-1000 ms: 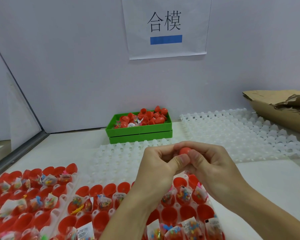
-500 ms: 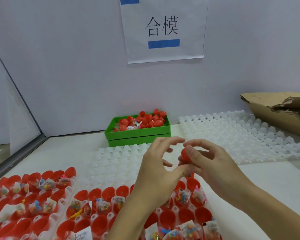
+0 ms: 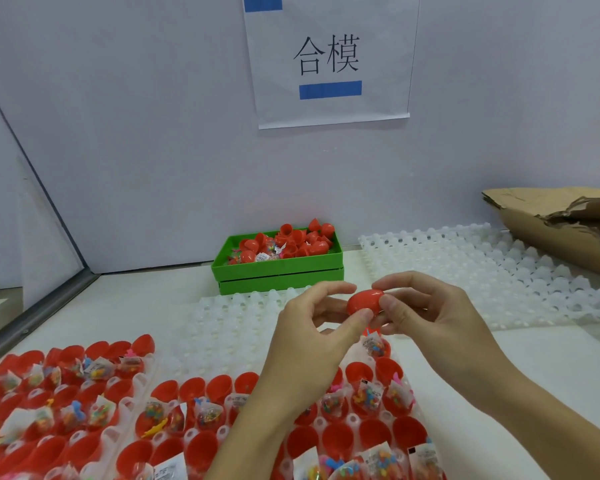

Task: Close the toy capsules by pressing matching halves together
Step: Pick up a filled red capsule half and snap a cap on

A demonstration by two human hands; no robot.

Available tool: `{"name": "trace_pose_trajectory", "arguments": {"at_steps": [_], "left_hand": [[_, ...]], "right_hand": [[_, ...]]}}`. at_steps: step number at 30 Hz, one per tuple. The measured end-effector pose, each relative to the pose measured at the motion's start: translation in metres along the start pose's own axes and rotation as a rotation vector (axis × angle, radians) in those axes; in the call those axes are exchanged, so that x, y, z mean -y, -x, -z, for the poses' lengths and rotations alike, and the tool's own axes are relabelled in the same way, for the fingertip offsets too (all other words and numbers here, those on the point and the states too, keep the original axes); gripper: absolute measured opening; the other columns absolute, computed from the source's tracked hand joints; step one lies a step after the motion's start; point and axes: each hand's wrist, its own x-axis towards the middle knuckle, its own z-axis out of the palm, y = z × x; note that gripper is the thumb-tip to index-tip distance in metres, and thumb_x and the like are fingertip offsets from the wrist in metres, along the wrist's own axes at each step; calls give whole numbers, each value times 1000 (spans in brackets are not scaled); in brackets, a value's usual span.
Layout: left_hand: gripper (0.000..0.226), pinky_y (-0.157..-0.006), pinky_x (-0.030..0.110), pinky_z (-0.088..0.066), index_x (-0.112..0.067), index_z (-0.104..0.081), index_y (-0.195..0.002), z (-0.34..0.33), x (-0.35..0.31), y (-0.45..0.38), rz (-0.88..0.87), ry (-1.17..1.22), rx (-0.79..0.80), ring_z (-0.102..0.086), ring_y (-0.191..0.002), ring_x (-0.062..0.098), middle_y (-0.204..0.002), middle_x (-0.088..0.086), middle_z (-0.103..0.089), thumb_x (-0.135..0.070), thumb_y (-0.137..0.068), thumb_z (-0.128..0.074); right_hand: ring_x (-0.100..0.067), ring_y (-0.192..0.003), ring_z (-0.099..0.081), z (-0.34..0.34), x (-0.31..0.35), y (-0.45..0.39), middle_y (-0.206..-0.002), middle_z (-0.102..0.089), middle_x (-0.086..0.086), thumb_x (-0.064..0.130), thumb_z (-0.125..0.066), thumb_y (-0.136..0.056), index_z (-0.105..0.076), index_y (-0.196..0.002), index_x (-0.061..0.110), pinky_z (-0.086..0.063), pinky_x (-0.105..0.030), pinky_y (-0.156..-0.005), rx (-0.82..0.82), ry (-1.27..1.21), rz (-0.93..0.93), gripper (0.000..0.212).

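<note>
Red capsule (image 3: 365, 302) is pinched between both hands, long axis left-right: left hand (image 3: 317, 329) at its left, right hand (image 3: 426, 311) at its right.

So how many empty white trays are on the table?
2. One empty white tray lies mid-table in front of the green bin, partly behind the hands; another lies to the right, beside the cardboard. More may be stacked underneath.

Red capsule (image 3: 364, 303) between both hands' fingers (image 3: 359, 318)
</note>
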Motion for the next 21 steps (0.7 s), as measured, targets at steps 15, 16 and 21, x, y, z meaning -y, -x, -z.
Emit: {"name": "trace_pose_trajectory", "arguments": {"at_steps": [15,16,21], "left_hand": [[31,-67,20,-57,-15,-74,-96,-2,-5,1,105,262,35,-74,-72,15,-80,3,-76,-41,-79,-67],[34,-67,21,-57,-13,-76,-94,-2,-6,0,142,321,50,-74,-73,16,-81,7,-76,-42,-80,-64],[34,-64,21,-57,-17,-80,-85,1,-7,-2,245,484,107,-74,-75,21,-84,16,-76,-43,-83,-58]], "right_hand": [[-21,-66,-70,2,-1,0,-76,-73,-11,30,-59,-83,-73,-95,13,-57,-24,-64,0,-55,18,25],[-22,-65,-68,2,-1,-1,-77,-72,-13,30,-58,-84,-72,-98,13,-57,-25,-64,7,-87,8,26],[-15,-65,-67,0,0,2,-85,-72,-5,9,-69,-86,-71,-107,26,-53,-21,-61,47,28,83,27]]}}
